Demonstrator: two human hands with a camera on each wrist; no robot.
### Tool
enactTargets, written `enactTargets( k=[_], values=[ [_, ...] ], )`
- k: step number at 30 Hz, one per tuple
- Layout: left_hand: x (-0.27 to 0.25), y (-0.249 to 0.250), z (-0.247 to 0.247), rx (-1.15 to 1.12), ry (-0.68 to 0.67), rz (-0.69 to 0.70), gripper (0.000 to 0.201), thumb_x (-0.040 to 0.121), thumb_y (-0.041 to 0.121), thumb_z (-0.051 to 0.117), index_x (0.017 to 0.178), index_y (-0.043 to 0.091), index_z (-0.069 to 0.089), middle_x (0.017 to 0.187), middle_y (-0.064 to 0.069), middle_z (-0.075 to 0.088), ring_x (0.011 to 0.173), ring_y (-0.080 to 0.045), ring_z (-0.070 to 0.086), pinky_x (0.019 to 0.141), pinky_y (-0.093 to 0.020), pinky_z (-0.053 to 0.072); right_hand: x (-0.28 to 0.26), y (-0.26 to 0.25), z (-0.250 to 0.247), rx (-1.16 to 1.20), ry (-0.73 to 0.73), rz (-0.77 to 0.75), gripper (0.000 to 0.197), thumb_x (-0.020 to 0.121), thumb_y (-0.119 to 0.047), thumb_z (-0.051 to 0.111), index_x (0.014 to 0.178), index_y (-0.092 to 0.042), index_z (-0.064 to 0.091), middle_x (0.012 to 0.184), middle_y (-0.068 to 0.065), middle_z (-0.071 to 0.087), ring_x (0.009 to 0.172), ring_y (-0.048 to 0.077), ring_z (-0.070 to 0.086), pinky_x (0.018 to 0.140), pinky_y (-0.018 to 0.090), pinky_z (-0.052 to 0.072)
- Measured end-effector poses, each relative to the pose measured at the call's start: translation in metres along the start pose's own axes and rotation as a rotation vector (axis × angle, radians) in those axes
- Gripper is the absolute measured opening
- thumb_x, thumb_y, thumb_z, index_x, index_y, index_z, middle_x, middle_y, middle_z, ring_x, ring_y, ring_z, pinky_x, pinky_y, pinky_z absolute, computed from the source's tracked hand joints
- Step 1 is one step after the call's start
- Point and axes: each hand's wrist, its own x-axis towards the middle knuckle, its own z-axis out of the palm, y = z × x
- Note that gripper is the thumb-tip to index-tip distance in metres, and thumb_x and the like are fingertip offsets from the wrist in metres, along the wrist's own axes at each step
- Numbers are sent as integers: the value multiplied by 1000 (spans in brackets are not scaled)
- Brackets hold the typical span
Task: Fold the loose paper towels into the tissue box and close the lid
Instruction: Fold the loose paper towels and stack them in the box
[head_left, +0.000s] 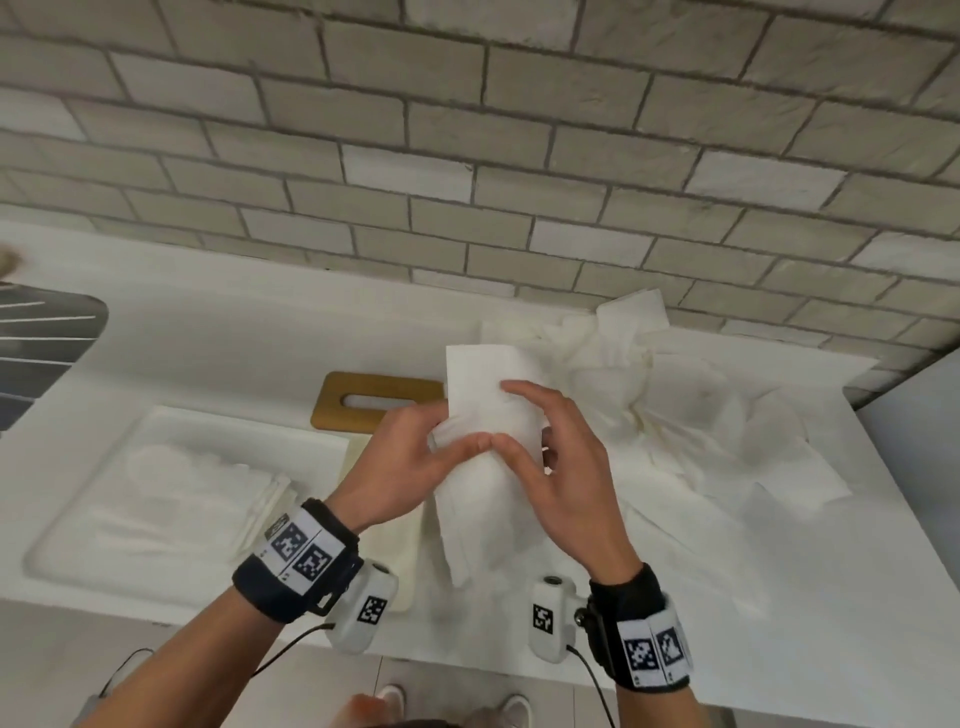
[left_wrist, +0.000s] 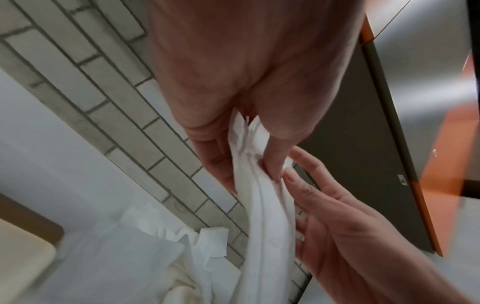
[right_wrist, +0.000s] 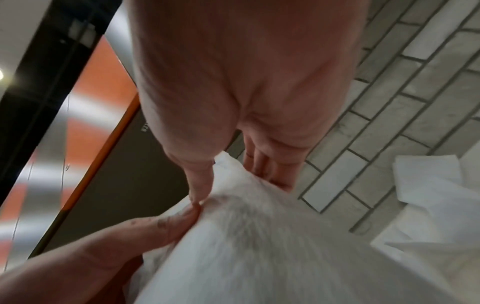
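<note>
I hold one white paper towel (head_left: 480, 387) upright above the counter with both hands. My left hand (head_left: 452, 441) pinches its left edge between thumb and fingers, and the gathered folds (left_wrist: 259, 195) hang down from that grip. On the right edge, my right hand (head_left: 514, 421) pinches the sheet (right_wrist: 259, 236), thumb in front and fingers behind; the two thumbs touch. The cream tissue box (head_left: 382, 525) lies open under my left wrist. Its wooden lid (head_left: 374, 400) with a slot lies behind it. A heap of loose towels (head_left: 685, 421) sits to the right.
A white tray (head_left: 78, 525) on the left holds folded towels (head_left: 260, 499). A grey brick wall (head_left: 467, 156) backs the white counter (head_left: 234, 332). A dark striped object (head_left: 41, 338) lies at the far left. The counter's front edge runs just below my wrists.
</note>
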Motion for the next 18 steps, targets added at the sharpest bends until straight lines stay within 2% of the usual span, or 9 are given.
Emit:
enactTargets(
  k=[2, 5, 7, 8, 10, 11, 14, 16, 18],
  values=[
    [-6, -8, -17, 35, -25, 43, 21, 95, 50, 70, 108, 34, 78, 97, 17, 80, 86, -3, 74, 71, -28, 54, 4, -7, 12, -61, -38, -5, 25, 102, -40, 74, 127, -42, 68, 127, -16, 61, 106, 10, 66, 79, 23, 57],
    [-14, -21, -39, 48, -72, 74, 29, 101, 48, 65, 116, 27, 79, 102, 18, 79, 92, -2, 73, 75, -23, 53, 8, -18, 30, -76, -58, 6, 11, 100, -40, 75, 107, -32, 71, 111, -10, 61, 97, 14, 66, 78, 31, 60],
    [-15, -30, -49, -148, -74, -43, 38, 104, 51, 60, 109, 19, 80, 103, 4, 81, 96, -12, 75, 82, -33, 56, 9, -24, 43, -111, -82, 10, 11, 100, -37, 77, 106, -32, 70, 105, -11, 59, 92, 14, 65, 77, 30, 59],
    [-14, -36, -54, -212, -51, -96, 48, 104, 56, 58, 101, 13, 78, 98, -6, 80, 91, -17, 75, 79, -38, 55, 10, -27, 49, -142, -111, 4, 11, 99, -37, 78, 106, -33, 70, 103, -12, 58, 90, 13, 64, 77, 28, 58],
    [-9, -49, -64, -146, 39, -104, 69, 100, 68, 54, 87, 2, 68, 86, -22, 71, 74, -21, 64, 69, -40, 48, 13, -30, 64, -194, -168, 13, 11, 97, -35, 79, 102, -34, 69, 105, -13, 59, 91, 10, 64, 79, 25, 56],
    [-5, -54, -71, -46, 88, -85, 72, 100, 69, 52, 81, 0, 62, 78, -23, 66, 68, -20, 58, 66, -39, 45, 17, -31, 71, -203, -178, 37, 11, 96, -33, 79, 100, -34, 69, 108, -13, 59, 92, 7, 65, 81, 23, 56],
    [4, -64, -102, 192, 261, -43, 55, 108, 49, 54, 76, 5, 62, 68, -11, 65, 66, -16, 59, 61, -35, 44, 33, -31, 91, -273, -127, 66, 12, 97, -29, 79, 100, -28, 67, 110, -11, 61, 92, 4, 64, 84, 23, 56],
    [8, -67, -129, 215, 388, -66, 43, 106, 44, 62, 84, 8, 72, 78, -4, 74, 73, -19, 69, 63, -31, 49, 43, -37, 100, -289, -31, 14, 13, 99, -28, 76, 98, -22, 65, 97, -8, 66, 86, 9, 64, 79, 32, 55],
    [8, -72, -154, 189, 466, -86, 35, 100, 46, 70, 91, 13, 76, 88, 0, 78, 79, -17, 73, 66, -30, 51, 49, -51, 104, -227, 99, -101, 12, 102, -20, 74, 97, -16, 64, 89, -7, 68, 82, 13, 64, 75, 34, 54]
  ],
)
